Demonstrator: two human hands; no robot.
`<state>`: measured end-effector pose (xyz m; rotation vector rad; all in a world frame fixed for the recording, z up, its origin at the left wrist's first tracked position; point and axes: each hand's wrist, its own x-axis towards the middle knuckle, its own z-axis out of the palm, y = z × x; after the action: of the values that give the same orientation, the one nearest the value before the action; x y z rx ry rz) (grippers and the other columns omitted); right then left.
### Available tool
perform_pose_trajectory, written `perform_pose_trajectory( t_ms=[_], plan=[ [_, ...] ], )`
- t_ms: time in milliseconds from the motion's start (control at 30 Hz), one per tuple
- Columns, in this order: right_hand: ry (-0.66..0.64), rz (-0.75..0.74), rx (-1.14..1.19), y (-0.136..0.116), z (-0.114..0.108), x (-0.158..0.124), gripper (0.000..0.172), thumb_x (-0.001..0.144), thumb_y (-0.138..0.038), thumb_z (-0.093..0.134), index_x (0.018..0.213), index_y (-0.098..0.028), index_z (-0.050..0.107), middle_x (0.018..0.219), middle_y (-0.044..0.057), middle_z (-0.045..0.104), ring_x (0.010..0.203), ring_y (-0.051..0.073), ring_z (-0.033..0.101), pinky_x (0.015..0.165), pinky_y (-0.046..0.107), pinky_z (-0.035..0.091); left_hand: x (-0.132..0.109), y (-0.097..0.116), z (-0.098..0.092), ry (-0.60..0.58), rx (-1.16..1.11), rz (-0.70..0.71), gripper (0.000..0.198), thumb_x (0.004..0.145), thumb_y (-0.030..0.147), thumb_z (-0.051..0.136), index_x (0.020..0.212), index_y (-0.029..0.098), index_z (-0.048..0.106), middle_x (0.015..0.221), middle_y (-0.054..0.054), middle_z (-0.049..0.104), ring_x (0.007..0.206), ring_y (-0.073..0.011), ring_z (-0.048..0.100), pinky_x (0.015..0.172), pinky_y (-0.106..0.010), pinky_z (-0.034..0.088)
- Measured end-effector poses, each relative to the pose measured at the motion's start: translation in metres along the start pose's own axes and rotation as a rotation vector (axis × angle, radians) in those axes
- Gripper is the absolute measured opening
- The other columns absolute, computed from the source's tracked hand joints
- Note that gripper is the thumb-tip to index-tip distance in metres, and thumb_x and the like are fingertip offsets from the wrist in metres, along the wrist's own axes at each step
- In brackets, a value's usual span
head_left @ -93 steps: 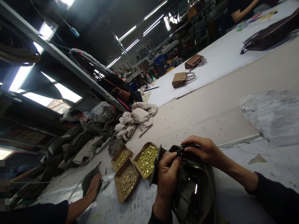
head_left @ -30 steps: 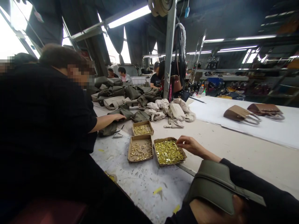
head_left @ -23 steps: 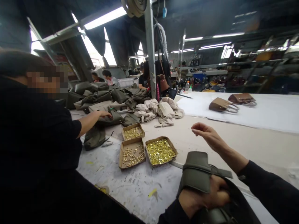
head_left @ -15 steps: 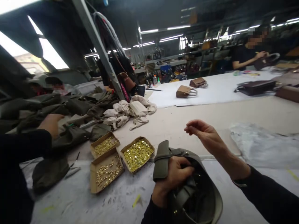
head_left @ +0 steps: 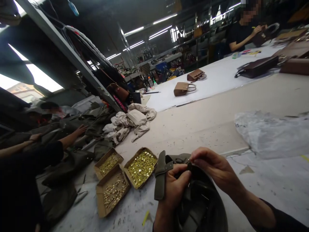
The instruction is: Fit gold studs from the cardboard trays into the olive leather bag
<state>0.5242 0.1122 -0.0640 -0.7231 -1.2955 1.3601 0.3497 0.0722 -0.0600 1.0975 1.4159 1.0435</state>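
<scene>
A dark olive bag (head_left: 205, 196) is at the lower middle, its opening towards me. My left hand (head_left: 177, 183) is closed on its upper edge, beside a strap tab (head_left: 160, 175) that hangs over the wrist side. At the same edge, my right hand (head_left: 212, 164) has its thumb and fingers pinched together close to the left fingertips; what lies between them is too small to make out. Left of the bag stand a cardboard tray of shiny yellow-gold pieces (head_left: 142, 167), a tray of copper-gold studs (head_left: 100, 199) and a smaller tray of gold pieces (head_left: 97, 170).
Cream cloth pieces (head_left: 137, 119) lie behind the trays, and olive bags (head_left: 70, 161) pile up at left, where a co-worker's arm (head_left: 70, 137) reaches. Clear plastic (head_left: 270, 132) is at right. Farther back are a tan bag (head_left: 181, 89) and a seated person (head_left: 238, 37).
My right hand has come down and left to the bag's edge, its fingers now by my left hand. The co-worker's arm at left reaches farther over the pile. The view has shifted.
</scene>
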Motion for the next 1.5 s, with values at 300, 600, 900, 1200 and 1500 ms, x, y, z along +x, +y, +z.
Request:
perform_pose_trajectory(
  t_ms=[300, 600, 900, 1200, 1500],
  plan=[
    [-0.021, 0.022, -0.046, 0.028, -0.015, -0.003, 0.007, 0.093, -0.033, 0.080, 0.095, -0.027, 0.078, 0.094, 0.002, 0.075, 0.089, 0.017, 0.072, 0.082, 0.020, 0.060, 0.004, -0.008, 0.006, 0.115, 0.045, 0.067, 0.025, 0.085, 0.036, 0.072, 0.096, 0.016, 0.084, 0.099, -0.012, 0.078, 0.096, -0.0295, 0.072, 0.091, -0.040, 0.057],
    [0.028, -0.101, -0.030, 0.026, -0.023, 0.002, 0.003, 0.091, -0.030, 0.081, 0.091, -0.029, 0.083, 0.085, 0.002, 0.073, 0.080, 0.014, 0.070, 0.073, 0.016, 0.058, 0.003, -0.009, 0.019, 0.152, 0.134, 0.140, 0.023, 0.085, 0.035, 0.068, 0.094, 0.018, 0.082, 0.091, -0.008, 0.074, 0.092, -0.0268, 0.069, 0.091, -0.040, 0.052],
    [0.078, -0.087, -0.073, 0.031, -0.027, -0.005, 0.008, 0.090, -0.027, 0.083, 0.097, -0.031, 0.082, 0.090, 0.001, 0.080, 0.082, 0.017, 0.076, 0.078, 0.019, 0.062, 0.001, -0.015, 0.022, 0.188, 0.230, 0.238, 0.021, 0.089, 0.035, 0.067, 0.094, 0.021, 0.082, 0.086, -0.005, 0.071, 0.086, -0.0233, 0.067, 0.085, -0.037, 0.053],
    [-0.022, -0.264, -0.162, 0.027, -0.028, -0.005, 0.008, 0.093, -0.021, 0.080, 0.096, -0.028, 0.079, 0.093, 0.001, 0.073, 0.088, 0.017, 0.070, 0.082, 0.023, 0.058, 0.003, -0.024, 0.027, 0.210, 0.155, 0.345, 0.015, 0.089, 0.027, 0.070, 0.096, 0.022, 0.081, 0.086, -0.004, 0.071, 0.083, -0.0204, 0.068, 0.079, -0.032, 0.054],
    [-0.022, -0.195, -0.088, 0.029, -0.028, -0.005, 0.004, 0.093, -0.024, 0.080, 0.092, -0.027, 0.078, 0.095, 0.001, 0.075, 0.094, 0.017, 0.070, 0.088, 0.022, 0.056, 0.004, -0.024, 0.026, 0.183, 0.128, 0.422, 0.014, 0.091, 0.024, 0.070, 0.098, 0.025, 0.082, 0.084, -0.003, 0.071, 0.081, -0.0187, 0.068, 0.079, -0.030, 0.055]
  ],
)
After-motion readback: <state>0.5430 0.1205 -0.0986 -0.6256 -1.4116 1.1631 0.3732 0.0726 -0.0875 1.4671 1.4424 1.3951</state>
